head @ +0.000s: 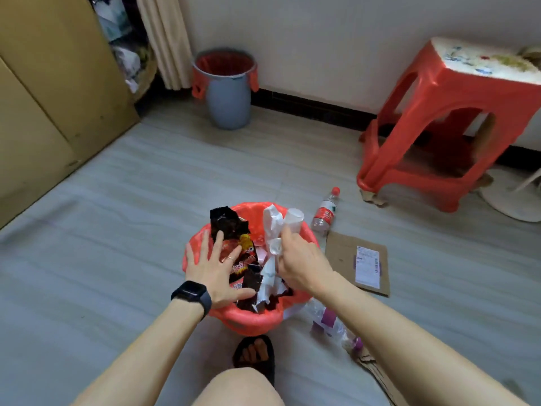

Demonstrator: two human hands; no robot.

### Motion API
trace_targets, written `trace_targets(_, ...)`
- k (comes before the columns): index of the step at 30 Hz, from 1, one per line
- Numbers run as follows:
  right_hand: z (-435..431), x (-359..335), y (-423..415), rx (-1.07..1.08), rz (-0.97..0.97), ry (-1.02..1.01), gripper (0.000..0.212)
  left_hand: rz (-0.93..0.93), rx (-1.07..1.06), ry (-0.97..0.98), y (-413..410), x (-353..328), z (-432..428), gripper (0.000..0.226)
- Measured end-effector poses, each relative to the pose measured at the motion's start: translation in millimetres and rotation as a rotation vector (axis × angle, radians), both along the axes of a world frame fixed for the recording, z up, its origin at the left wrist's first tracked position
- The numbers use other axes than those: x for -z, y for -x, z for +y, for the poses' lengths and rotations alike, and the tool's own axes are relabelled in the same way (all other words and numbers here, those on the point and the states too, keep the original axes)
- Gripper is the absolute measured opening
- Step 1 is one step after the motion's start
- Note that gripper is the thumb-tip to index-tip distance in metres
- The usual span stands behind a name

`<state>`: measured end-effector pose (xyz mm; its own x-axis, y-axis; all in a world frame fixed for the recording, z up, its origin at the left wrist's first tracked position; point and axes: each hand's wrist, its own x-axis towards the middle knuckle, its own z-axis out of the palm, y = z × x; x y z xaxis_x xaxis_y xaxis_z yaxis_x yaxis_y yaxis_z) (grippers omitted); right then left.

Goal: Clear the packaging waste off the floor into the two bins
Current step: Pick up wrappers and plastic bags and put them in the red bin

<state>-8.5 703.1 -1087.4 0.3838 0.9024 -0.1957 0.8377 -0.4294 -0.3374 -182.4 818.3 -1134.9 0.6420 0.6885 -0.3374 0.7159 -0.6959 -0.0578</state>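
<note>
Your right hand (301,259) is gripping crumpled white packaging (273,222) over the red-lined bin (251,320) on the floor by your foot, while your left hand (215,271), fingers spread, is pressing the snack wrappers (231,227) inside it.

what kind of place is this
Most likely a room in a home: a red plastic stool by the wall, a curtain in the corner, a grey bin and a nearer red-lined bin on the floor.
</note>
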Motion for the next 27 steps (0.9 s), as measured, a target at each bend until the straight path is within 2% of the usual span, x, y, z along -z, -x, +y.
trace_targets(3, 9, 19, -2, 0.027, 0.072, 0.074, 0.044, 0.064, 0.075, -0.085, -1, 10, 2, 0.117)
trace_targets(7, 20, 44, -7, -0.001, 0.134, 0.225, 0.044, 0.117, 0.174, -0.078, -13, 14, 11, 0.11)
trace_targets(9, 25, 62, -6, -0.016, 0.092, 0.33, 0.06, 0.161, 0.201, -0.09, -18, 16, 19, 0.111)
trace_targets(11, 21, 81, 0, -0.078, -0.029, 0.428, 0.079, 0.186, 0.219, -0.104, -21, 19, 22, 0.115)
trace_targets(14, 20, 106, 4, -0.121, -0.13, 0.497, 0.088, 0.264, 0.251, -0.146, -26, 27, 22, 0.116)
trace_targets(19, 34, 125, -1, -0.129, -0.13, 0.567, 0.102, 0.402, 0.286, -0.174, -30, 46, 23, 0.114)
trace_targets(24, 48, 118, 13, -0.083, -0.2, 0.648, 0.097, 0.398, 0.302, -0.109, -31, 52, 29, 0.112)
trace_targets(27, 54, 93, 17, -0.11, -0.237, 0.561, 0.063, 0.291, 0.291, -0.047, -27, 43, 30, 0.111)
